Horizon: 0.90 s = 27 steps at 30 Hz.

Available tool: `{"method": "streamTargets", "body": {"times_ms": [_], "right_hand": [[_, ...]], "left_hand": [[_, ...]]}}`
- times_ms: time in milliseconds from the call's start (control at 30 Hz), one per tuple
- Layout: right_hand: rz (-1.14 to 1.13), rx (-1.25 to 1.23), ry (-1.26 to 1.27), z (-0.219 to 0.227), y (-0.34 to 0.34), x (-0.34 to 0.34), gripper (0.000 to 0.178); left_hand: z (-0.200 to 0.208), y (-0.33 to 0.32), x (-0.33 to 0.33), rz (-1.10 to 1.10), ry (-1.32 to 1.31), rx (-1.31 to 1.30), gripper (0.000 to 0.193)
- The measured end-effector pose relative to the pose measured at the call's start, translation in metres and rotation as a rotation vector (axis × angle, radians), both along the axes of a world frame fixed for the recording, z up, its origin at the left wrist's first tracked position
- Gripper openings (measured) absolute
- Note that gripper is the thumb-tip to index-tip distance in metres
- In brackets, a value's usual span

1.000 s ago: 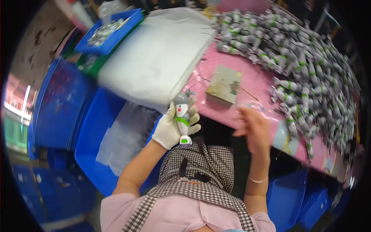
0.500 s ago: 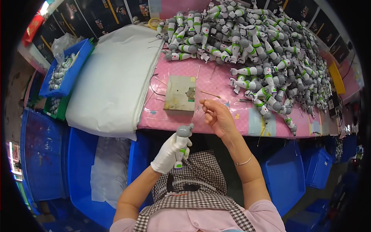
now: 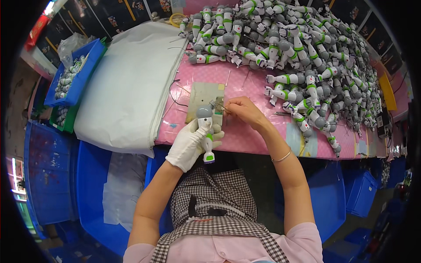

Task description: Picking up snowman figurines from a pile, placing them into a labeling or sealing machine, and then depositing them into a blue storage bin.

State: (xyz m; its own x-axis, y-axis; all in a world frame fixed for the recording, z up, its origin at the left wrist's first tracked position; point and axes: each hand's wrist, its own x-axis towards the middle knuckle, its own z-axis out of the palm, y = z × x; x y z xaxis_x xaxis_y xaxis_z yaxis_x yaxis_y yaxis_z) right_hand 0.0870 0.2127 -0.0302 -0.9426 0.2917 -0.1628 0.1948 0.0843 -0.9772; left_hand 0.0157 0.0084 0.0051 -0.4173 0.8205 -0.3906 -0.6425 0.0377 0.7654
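My left hand (image 3: 184, 144), in a white glove, grips a toy arm (image 3: 204, 112) with a grey ball joint, white body and green bands. Its ball end points away from me, over the near part of a grey metal box (image 3: 201, 93) on the table. Bare and wearing a bangle, my right hand (image 3: 244, 110) is closed in a pinch at the box's right edge, beside its small green opening (image 3: 219, 111). A thin wire (image 3: 219, 104) runs from the toy arm's end toward those fingertips; its tip is hard to make out.
A large heap of similar toy arms (image 3: 307, 52) covers the right and back of the pink table cover (image 3: 245, 83). White sheeting (image 3: 127, 87) lies at left, beside a blue bin (image 3: 72, 72) of small parts. Blue tubs (image 3: 322, 197) stand below the table edge.
Both hands have moved forward. The toy arm has gone from in front of the table edge to over the box, and my right hand has moved left and away from me to its side.
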Motion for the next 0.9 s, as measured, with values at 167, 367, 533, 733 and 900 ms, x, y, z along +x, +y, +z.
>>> {"method": "streamTargets", "body": {"times_ms": [167, 367, 533, 733, 900], "right_hand": [[0.080, -0.156, -0.042, 0.001, 0.007, -0.002, 0.024], [0.067, -0.126, -0.058, 0.005, 0.003, -0.003, 0.025], [-0.001, 0.036, -0.014, -0.001, -0.002, -0.003, 0.024], [-0.343, -0.533, 0.352, 0.038, -0.039, 0.016, 0.033], [-0.383, -0.278, 0.304, 0.000, -0.052, 0.043, 0.030]], "left_hand": [[-0.005, 0.006, -0.002, 0.036, 0.029, 0.012, 0.040], [-0.010, 0.008, -0.006, 0.038, -0.034, 0.115, 0.035], [-0.008, 0.004, -0.004, 0.057, -0.060, 0.113, 0.031], [-0.025, -0.035, -0.011, 0.094, -0.376, 0.406, 0.036], [-0.028, -0.071, -0.026, 0.180, -0.582, 0.660, 0.056]]}}
